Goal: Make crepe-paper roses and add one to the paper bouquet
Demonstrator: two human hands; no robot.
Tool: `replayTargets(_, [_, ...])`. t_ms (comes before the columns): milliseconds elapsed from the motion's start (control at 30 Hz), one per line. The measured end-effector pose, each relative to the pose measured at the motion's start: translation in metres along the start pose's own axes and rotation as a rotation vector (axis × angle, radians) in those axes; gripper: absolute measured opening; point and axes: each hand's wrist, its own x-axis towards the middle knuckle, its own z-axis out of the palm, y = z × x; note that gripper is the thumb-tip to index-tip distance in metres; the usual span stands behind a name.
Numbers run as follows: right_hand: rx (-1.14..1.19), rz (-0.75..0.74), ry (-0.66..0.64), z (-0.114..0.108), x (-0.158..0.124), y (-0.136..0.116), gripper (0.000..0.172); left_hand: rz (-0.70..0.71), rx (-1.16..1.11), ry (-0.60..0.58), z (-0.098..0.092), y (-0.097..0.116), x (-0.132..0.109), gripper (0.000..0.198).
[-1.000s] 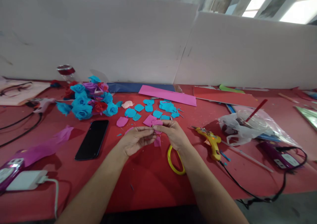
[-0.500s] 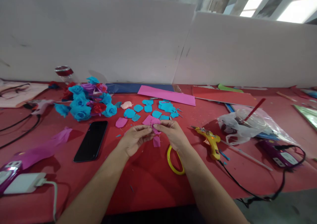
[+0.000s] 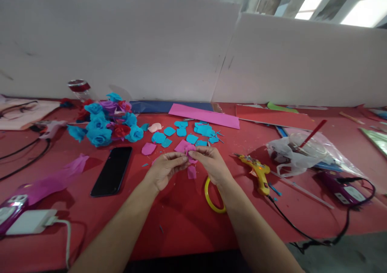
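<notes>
Between my fingertips is a small pink paper flower [image 3: 190, 149]. My left hand [image 3: 167, 168] pinches it from the left, and my right hand [image 3: 211, 163] pinches it from the right, thumb and forefinger closed. Fingers partly hide the flower. Loose pink petals [image 3: 148, 148] and cut blue petals [image 3: 159, 137] lie on the red table [image 3: 178, 232] just beyond my hands. A small pink piece [image 3: 192, 172] lies below the flower. The yellow ring handle [image 3: 208, 196] rests beside my right wrist, which covers part of it.
Left of my hands are a black phone [image 3: 111, 171] and a bunch of paper flowers [image 3: 99, 124]. On the right are a yellow glue gun [image 3: 258, 174] with its cable, a plastic bag [image 3: 281, 156] and a purple power bank [image 3: 341, 187]. A white partition [image 3: 121, 43] stands behind.
Both hands stay in nearly the same place, still pinching the pink flower. The flower looks slightly turned between the fingertips, and the whole view has shifted a little.
</notes>
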Motion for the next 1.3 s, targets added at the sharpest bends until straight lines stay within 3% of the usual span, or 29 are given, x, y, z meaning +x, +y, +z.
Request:
replayTargets(267, [-0.031,-0.053,-0.035,-0.003,0.002,0.01,0.011,0.051,0.054,0.028,-0.001,0.0,-0.001,0.017])
replayTargets(467, [-0.077,-0.06,-0.009,-0.003,0.004,0.013,0.011,0.101,0.134,0.041,0.004,0.001,-0.003,0.016])
replayTargets(733, [-0.275,-0.196,0.057,-0.004,0.005,0.015,0.015,0.132,0.235,0.058,0.006,0.005,-0.005,0.013])
replayTargets(933, [-0.208,-0.11,0.06,0.0,0.005,0.017,0.011,0.198,0.271,0.069,0.005,0.004,-0.005,0.008])
replayTargets(1300, [0.043,0.031,-0.024,0.003,0.003,0.009,0.015,0.095,0.062,0.066,0.001,-0.001,-0.002,0.01])
